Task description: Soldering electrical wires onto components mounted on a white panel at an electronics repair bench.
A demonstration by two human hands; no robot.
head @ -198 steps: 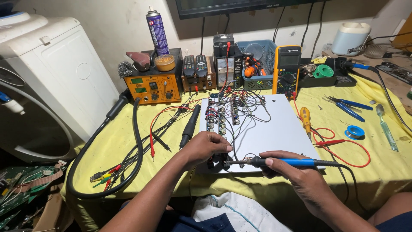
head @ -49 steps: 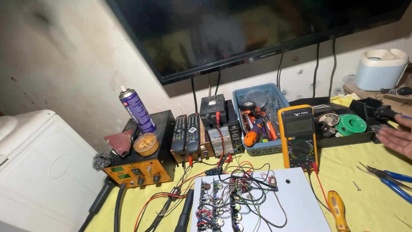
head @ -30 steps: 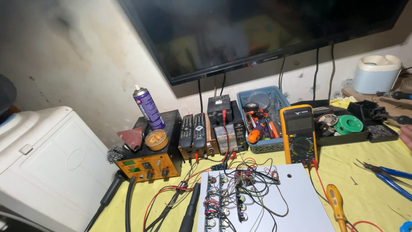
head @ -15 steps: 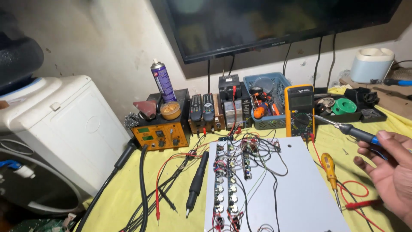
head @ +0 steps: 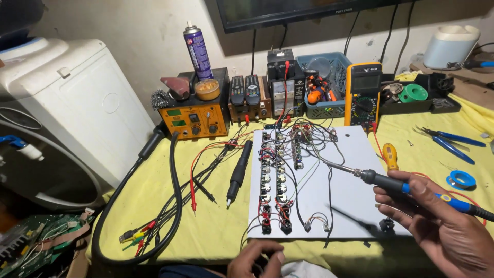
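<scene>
My right hand (head: 442, 229) holds a blue-handled soldering iron (head: 406, 188) at the lower right, its metal tip pointing left over a white board (head: 345, 201). Rows of small components and tangled wires (head: 280, 164) run down the board's left side. My left hand (head: 254, 260) rests at the table's front edge, just below the board, fingers curled; I cannot tell whether it holds anything.
An orange soldering station (head: 193, 118), spray can (head: 198, 46), yellow multimeter (head: 364, 92) and blue basket of tools (head: 321, 85) line the back. A black probe (head: 239, 172) and thick cables (head: 170, 206) lie left. Blue pliers (head: 450, 141) and a screwdriver (head: 390, 156) lie right. A white machine (head: 67, 113) stands at left.
The view has tilted down from the wall screen to the table. My right hand came back in with the soldering iron, and my left hand appeared at the front edge.
</scene>
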